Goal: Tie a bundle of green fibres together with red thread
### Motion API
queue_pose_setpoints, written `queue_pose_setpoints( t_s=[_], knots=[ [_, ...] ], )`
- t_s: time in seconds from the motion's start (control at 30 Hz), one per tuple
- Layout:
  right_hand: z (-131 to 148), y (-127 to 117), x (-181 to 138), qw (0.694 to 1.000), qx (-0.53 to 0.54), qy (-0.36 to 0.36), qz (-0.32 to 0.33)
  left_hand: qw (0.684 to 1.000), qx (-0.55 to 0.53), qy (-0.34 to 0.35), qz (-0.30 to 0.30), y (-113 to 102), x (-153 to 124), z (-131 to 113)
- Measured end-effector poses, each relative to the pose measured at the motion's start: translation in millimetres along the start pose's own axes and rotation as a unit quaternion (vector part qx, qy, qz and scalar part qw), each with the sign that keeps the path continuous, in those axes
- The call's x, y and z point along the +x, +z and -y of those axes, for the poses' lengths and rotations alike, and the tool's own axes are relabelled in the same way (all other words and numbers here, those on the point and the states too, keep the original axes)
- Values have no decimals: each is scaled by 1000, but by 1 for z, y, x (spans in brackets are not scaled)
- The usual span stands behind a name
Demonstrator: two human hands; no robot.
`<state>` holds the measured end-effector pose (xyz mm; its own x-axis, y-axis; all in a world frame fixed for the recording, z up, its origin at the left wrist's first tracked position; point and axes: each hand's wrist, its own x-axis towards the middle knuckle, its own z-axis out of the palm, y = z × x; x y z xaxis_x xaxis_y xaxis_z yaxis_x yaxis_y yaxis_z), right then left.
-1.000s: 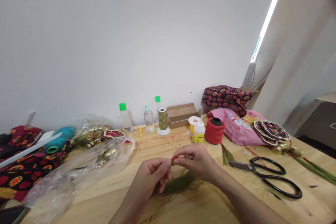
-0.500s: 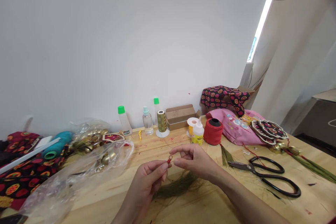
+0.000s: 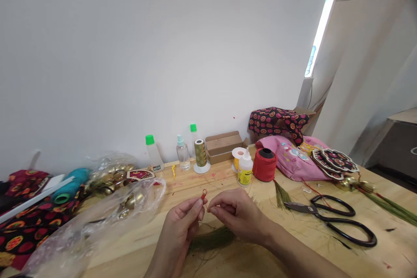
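Note:
Between the thumb and finger of my left hand is a small red cord loop, its top standing up above the fingertips. Just to the right, my right hand is closed in a pinch close to the cord; what lies between its fingertips is too small to make out. Below both hands a green thread tassel lies on the wooden table, partly covered by the hands.
Black-handled scissors lie at the right. A red thread cone, a glue bottle and a green-gold thread spool stand behind. A plastic bag with gold bells is at left, a pink bag at back right.
My left hand and the red loop have shifted slightly left. The right hand has moved down and left, its fingers now bunched closer together. The view has tilted a little.

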<state>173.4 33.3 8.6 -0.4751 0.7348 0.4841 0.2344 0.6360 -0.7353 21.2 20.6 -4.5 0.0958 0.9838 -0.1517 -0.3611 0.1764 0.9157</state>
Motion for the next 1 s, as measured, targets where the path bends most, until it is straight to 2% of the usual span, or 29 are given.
queue_pose_setpoints(
  t_s=[0.13,0.3,0.4,0.5,0.63,0.87,1.0],
  knots=[
    [2,1,0,998,55,32,-2,999,14,10,-29,1,-1,0],
    [4,0,4,976,145,155,-41,997,51,27,-54,1,-1,-2],
    [2,0,6,962,179,198,-65,986,123,76,-82,1,-3,-2],
    [0,1,6,961,173,196,-90,960,226,137,-90,3,-6,-3],
    [-3,1,4,972,150,162,-86,921,327,192,-85,9,-13,-6],
    [-7,0,4,979,145,125,-68,854,418,303,-63,8,-15,-7],
    [-8,-1,4,975,175,123,-59,834,443,326,-46,5,-15,-6]
  ],
)
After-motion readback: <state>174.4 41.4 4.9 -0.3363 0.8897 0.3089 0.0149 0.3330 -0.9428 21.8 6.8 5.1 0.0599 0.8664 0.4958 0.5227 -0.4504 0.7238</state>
